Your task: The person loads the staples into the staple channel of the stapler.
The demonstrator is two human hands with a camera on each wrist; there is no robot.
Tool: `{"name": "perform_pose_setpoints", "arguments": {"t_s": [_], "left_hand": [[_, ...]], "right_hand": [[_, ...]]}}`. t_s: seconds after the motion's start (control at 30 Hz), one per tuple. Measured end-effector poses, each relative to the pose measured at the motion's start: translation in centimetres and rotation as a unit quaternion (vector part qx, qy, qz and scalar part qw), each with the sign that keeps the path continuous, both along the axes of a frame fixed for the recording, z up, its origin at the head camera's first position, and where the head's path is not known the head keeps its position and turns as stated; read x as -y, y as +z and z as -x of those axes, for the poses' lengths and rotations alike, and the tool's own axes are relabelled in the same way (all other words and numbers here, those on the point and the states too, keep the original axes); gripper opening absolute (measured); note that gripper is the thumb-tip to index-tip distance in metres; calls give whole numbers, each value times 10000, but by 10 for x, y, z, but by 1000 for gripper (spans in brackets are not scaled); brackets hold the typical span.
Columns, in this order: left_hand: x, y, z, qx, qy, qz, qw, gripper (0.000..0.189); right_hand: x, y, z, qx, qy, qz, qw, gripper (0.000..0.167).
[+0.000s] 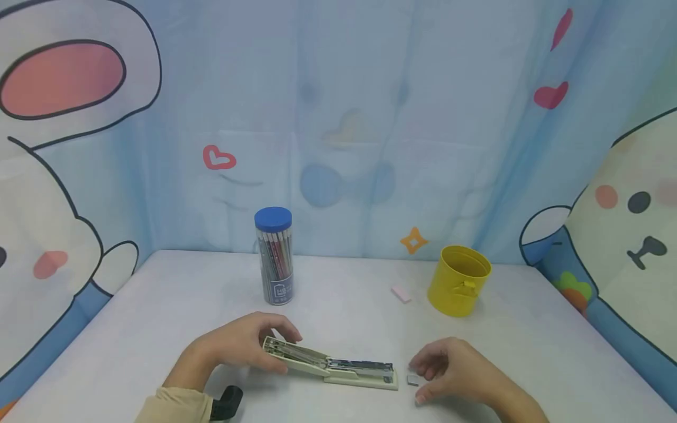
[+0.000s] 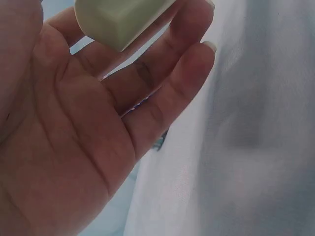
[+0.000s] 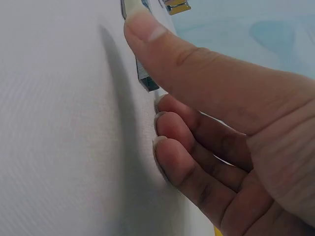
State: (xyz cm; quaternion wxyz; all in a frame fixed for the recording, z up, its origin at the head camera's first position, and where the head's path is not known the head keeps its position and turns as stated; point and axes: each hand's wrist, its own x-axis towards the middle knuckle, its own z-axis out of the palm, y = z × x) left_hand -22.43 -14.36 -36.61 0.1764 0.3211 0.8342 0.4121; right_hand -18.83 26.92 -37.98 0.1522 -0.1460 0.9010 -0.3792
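A pale green stapler [image 1: 330, 365] lies unfolded on the white table, its top arm swung back to the left and its staple channel exposed. My left hand [image 1: 248, 343] grips the end of that arm between thumb and fingers; in the left wrist view the arm's rounded green end [image 2: 115, 24] shows above the palm. Just past the stapler's right end is a small grey strip of staples [image 1: 412, 380] on the table. Over it my right hand [image 1: 455, 373] has thumb and fingers spread apart on either side. The right wrist view shows the strip [image 3: 146, 81] partly behind the thumb.
A clear tube of pencils with a blue lid [image 1: 274, 255] stands behind the stapler. Toward the back right stands a yellow bucket [image 1: 455, 288], with a pale pink eraser-like block [image 1: 401, 294] left of it. A printed blue curtain [image 1: 344, 76] hangs behind the table.
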Motion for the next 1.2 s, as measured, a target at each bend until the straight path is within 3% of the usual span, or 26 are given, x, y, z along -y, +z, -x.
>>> {"name": "perform_pose_setpoints", "arguments": {"t_s": [0.53, 1.2], "left_hand": [[-1, 1, 1, 49, 87, 69, 9999, 38], [-3, -1, 1, 36, 206, 129, 9997, 34]], "right_hand": [[3, -3, 1, 42, -29, -9, 10000, 28], [5, -4, 1, -15, -8, -297, 9996, 17]]}}
